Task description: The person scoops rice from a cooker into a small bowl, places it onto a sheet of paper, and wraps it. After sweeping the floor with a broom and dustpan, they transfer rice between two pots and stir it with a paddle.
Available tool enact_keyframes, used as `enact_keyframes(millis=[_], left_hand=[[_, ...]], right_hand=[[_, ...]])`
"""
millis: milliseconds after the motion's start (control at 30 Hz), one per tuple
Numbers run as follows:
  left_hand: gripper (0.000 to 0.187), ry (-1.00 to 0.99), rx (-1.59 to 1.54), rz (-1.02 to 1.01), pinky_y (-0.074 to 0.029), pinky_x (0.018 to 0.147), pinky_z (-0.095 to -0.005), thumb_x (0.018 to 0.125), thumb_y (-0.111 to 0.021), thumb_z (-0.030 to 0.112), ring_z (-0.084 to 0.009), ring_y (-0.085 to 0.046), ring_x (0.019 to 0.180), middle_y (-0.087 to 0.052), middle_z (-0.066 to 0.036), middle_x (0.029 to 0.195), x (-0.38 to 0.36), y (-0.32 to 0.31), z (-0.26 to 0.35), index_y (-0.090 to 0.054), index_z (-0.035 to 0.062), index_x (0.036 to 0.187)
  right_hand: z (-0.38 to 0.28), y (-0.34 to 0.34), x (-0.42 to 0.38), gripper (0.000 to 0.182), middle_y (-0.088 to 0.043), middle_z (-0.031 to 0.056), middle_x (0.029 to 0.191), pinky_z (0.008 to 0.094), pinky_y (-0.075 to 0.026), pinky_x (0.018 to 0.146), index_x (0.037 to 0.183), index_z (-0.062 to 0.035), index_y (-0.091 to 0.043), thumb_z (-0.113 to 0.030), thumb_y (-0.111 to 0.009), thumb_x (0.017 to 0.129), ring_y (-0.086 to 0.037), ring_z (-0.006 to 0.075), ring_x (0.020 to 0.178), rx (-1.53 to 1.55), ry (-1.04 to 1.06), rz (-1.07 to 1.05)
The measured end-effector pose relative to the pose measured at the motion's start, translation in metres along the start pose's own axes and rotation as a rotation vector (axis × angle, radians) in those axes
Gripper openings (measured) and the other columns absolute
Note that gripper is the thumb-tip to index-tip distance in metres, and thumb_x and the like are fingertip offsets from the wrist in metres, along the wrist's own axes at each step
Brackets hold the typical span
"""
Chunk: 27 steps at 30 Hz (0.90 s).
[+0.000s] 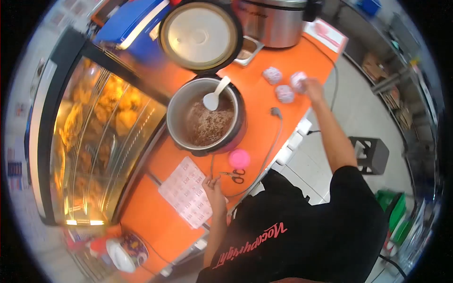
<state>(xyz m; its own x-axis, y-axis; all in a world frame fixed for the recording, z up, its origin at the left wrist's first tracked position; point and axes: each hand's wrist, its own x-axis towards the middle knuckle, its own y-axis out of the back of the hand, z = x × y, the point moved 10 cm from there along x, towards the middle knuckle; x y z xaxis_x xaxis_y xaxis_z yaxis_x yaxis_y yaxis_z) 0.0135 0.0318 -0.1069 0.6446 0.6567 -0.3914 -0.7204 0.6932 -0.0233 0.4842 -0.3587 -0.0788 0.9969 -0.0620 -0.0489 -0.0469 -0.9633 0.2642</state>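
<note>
My right hand (pixel 311 89) reaches across the orange table and has its fingers closed around a round bundle wrapped in pink-and-white printed paper (pixel 297 81). Two similar wrapped bundles rest beside it, one farther back (pixel 272 75) and one closer (pixel 284 94). My left hand (pixel 214 187) is at the right edge of printed wrapping paper sheets (pixel 185 193), fingers apart and gripping nothing that I can see. Just right of that hand lie scissors (pixel 237 176) and a round pink object (pixel 239 159). An open cooker pot (pixel 173 118) holds brownish rice, with a white rice paddle (pixel 212 100) inside.
A lit glass display case (pixel 104 141) with fried food stands at the left. The cooker's lid (pixel 200 35) is raised. Behind are a steel cooker (pixel 276 26) and a small metal tray (pixel 247 51). A plug with its cord (pixel 276 112) crosses the table near its edge.
</note>
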Motion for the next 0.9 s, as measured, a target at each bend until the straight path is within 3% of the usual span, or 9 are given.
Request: enact_keyframes(millis=[67, 133, 267, 367, 400, 467, 533, 667, 900], left_hand=[[0.046, 0.025, 0.122, 0.134, -0.038, 0.096, -0.0375, 0.1, -0.062, 0.029, -0.0155, -0.056, 0.116, -0.067, -0.007, 0.128, -0.002, 0.021, -0.005, -0.043, 0.0084, 0.137], [0.043, 0.063, 0.118, 0.276, -0.039, 0.095, -0.0369, 0.098, -0.062, 0.03, -0.0148, -0.057, 0.112, -0.069, -0.006, 0.124, -0.012, 0.033, 0.001, -0.048, 0.0089, 0.134], [0.037, 0.13, 0.091, 0.454, -0.042, 0.091, -0.0343, 0.099, -0.062, 0.029, -0.0137, -0.059, 0.105, -0.072, -0.006, 0.116, -0.034, 0.048, 0.008, -0.053, 0.0077, 0.129], [0.026, 0.136, 0.09, 0.531, -0.047, 0.082, -0.0317, 0.101, -0.056, 0.022, -0.0135, -0.061, 0.093, -0.072, -0.008, 0.11, -0.048, 0.048, 0.02, -0.061, 0.0034, 0.118], [0.022, 0.118, 0.091, 0.553, -0.047, 0.079, -0.0289, 0.102, -0.057, 0.021, -0.0127, -0.06, 0.088, -0.072, -0.008, 0.104, -0.049, 0.047, 0.026, -0.063, 0.0028, 0.114], [0.018, 0.073, 0.111, 0.553, -0.047, 0.077, -0.0275, 0.103, -0.058, 0.018, -0.012, -0.059, 0.085, -0.07, -0.006, 0.098, -0.042, 0.041, 0.053, -0.065, 0.0027, 0.11], [0.017, 0.031, 0.118, 0.568, -0.047, 0.077, -0.0276, 0.102, -0.059, 0.017, -0.0119, -0.059, 0.085, -0.069, -0.006, 0.097, -0.031, 0.035, 0.086, -0.065, 0.0027, 0.109], [0.014, -0.139, 0.175, 0.55, -0.047, 0.075, -0.0243, 0.102, -0.062, 0.016, -0.0087, -0.058, 0.081, -0.067, -0.003, 0.093, -0.01, 0.018, 0.158, -0.066, 0.0041, 0.107], [0.012, -0.116, 0.104, 0.492, -0.046, 0.075, -0.0242, 0.1, -0.066, 0.013, -0.0081, -0.055, 0.08, -0.066, -0.003, 0.091, -0.005, 0.002, 0.164, -0.066, 0.0034, 0.107]], right_hand=[[-0.002, 0.004, 0.063, 0.026, -0.069, 0.0028, 0.081, 0.0304, -0.049, 0.066, 0.083, -0.0048, -0.073, -0.029, -0.07, 0.092, -0.063, 0.0125, 0.079, -0.027, -0.128, -0.025], [0.008, -0.008, 0.117, 0.028, -0.071, 0.0047, 0.089, 0.0295, -0.051, 0.068, 0.094, -0.0006, -0.074, -0.029, -0.069, 0.093, -0.064, 0.0136, 0.081, 0.032, 0.075, -0.119], [0.077, -0.012, 0.163, 0.04, -0.071, 0.0109, 0.1, 0.0332, -0.054, 0.077, 0.12, 0.0047, -0.065, -0.023, -0.07, 0.092, -0.066, 0.0184, 0.086, -0.272, -0.014, -0.132], [-0.057, -0.022, 0.093, 0.033, -0.07, 0.0092, 0.099, 0.0295, -0.052, 0.079, 0.116, 0.0046, -0.067, -0.021, -0.069, 0.095, -0.065, 0.0166, 0.087, -1.103, 0.038, 0.151], [-0.065, -0.029, 0.082, 0.033, -0.07, 0.0092, 0.099, 0.0295, -0.052, 0.079, 0.116, 0.0046, -0.067, -0.021, -0.069, 0.095, -0.065, 0.0166, 0.087, -1.114, 0.051, 0.128], [-0.082, -0.065, 0.061, 0.026, -0.07, 0.0077, 0.098, 0.0277, -0.051, 0.081, 0.114, 0.0041, -0.069, -0.017, -0.067, 0.098, -0.065, 0.0146, 0.09, -0.246, 0.205, -0.145], [-0.107, -0.102, 0.022, 0.021, -0.07, 0.0063, 0.098, 0.0263, -0.049, 0.082, 0.111, 0.0039, -0.07, -0.013, -0.064, 0.101, -0.064, 0.0119, 0.089, -0.119, 0.269, -0.337], [-0.152, -0.148, -0.044, 0.018, -0.069, 0.0043, 0.096, 0.0264, -0.049, 0.081, 0.109, 0.0032, -0.07, -0.011, -0.064, 0.1, -0.063, 0.0103, 0.09, -0.021, 0.113, -0.527], [-0.241, -0.195, -0.09, 0.029, -0.07, 0.0083, 0.097, 0.0306, -0.051, 0.074, 0.114, 0.0006, -0.069, -0.019, -0.073, 0.094, -0.062, 0.0152, 0.081, -0.194, 0.381, -0.597]])
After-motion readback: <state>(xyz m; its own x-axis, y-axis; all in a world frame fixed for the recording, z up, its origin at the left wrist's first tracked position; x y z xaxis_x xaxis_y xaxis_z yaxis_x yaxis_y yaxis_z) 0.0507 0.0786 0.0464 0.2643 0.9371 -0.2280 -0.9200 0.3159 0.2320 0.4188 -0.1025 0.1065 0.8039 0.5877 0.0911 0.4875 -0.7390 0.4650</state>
